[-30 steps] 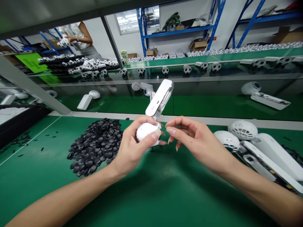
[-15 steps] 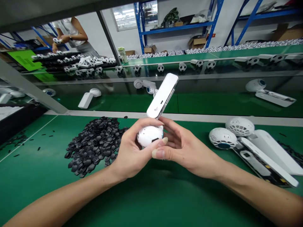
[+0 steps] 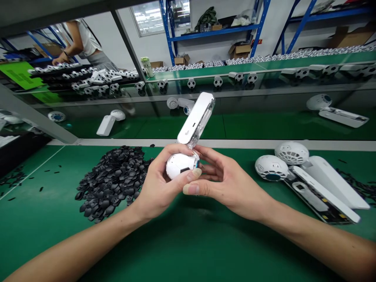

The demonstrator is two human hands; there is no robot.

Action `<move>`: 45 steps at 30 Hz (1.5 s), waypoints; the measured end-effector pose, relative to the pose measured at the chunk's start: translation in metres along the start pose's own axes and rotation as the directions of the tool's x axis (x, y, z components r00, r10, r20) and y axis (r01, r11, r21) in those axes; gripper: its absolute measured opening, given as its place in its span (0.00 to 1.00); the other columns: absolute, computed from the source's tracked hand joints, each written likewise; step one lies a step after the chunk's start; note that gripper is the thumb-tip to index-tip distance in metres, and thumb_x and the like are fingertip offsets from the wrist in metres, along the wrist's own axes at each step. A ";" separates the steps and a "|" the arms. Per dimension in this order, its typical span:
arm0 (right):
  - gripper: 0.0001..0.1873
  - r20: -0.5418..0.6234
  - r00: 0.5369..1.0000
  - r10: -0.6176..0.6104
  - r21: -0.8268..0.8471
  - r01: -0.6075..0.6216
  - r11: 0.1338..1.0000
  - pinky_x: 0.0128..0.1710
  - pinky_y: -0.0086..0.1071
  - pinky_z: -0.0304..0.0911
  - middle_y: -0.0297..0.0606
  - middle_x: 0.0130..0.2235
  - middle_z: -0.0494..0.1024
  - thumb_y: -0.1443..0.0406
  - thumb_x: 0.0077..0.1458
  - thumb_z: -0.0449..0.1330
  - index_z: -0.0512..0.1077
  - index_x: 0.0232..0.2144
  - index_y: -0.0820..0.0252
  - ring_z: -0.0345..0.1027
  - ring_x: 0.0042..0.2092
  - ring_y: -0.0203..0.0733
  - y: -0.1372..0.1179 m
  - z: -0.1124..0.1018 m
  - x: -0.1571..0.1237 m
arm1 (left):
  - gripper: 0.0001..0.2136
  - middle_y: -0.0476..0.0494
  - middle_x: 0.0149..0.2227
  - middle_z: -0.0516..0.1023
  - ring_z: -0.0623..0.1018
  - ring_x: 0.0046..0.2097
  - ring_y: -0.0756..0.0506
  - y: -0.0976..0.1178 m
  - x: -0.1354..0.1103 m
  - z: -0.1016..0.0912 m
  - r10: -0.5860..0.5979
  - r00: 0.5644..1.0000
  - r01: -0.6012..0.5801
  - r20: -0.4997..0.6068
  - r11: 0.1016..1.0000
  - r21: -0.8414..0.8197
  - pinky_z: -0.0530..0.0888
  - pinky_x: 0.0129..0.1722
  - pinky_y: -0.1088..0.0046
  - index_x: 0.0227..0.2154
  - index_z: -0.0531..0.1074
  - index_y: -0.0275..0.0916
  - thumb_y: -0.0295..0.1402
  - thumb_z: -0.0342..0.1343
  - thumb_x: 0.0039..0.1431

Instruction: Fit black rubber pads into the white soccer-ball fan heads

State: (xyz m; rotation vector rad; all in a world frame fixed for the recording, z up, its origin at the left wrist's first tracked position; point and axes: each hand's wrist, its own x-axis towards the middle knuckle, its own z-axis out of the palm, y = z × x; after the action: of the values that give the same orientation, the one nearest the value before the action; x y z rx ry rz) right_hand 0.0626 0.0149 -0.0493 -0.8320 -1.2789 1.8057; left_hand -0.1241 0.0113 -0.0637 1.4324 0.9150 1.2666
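In the middle of the head view I hold a white handheld fan (image 3: 178,166) with a round head and a long handle tilted up to the right. A black patch shows on the head's front. My left hand (image 3: 161,188) wraps round the head from the left, its thumb across the front. From the right, my right hand (image 3: 223,184) closes on the same head, its thumb by the left thumb and its fingers curled behind, partly hidden. Left of my hands lies a pile of small black plastic pieces (image 3: 111,182), many roughly five-sided.
At right on the green table (image 3: 199,250) lie two white fans (image 3: 331,182), one with its handle's inside exposed. A conveyor belt (image 3: 249,125) beyond carries more fans. Behind it, football-patterned pieces (image 3: 217,81) line a ledge, and a co-worker (image 3: 85,43) leans over stacked black trays.
The view has shifted slightly, so most things sit a little further left. The fan's head shows slightly more between my hands. The co-worker has bent lower, a hand now at the trays.
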 end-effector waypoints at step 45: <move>0.02 0.319 0.945 0.073 -0.946 0.312 0.086 0.37 0.36 0.60 0.39 0.42 0.84 0.67 0.65 0.70 0.79 0.39 0.59 0.76 0.41 0.45 0.043 0.050 0.104 | 0.11 0.38 0.47 0.84 0.83 0.48 0.42 -0.009 -0.026 -0.110 -0.274 0.937 0.086 -0.216 0.782 -0.617 0.85 0.39 0.73 0.44 0.83 0.34 0.33 0.69 0.60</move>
State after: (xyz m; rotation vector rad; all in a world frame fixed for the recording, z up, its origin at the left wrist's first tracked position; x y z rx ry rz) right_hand -0.0402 0.0726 -0.0842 -1.0614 -2.8073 0.5829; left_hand -0.2361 0.0093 -0.0811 0.6434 0.7221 1.4732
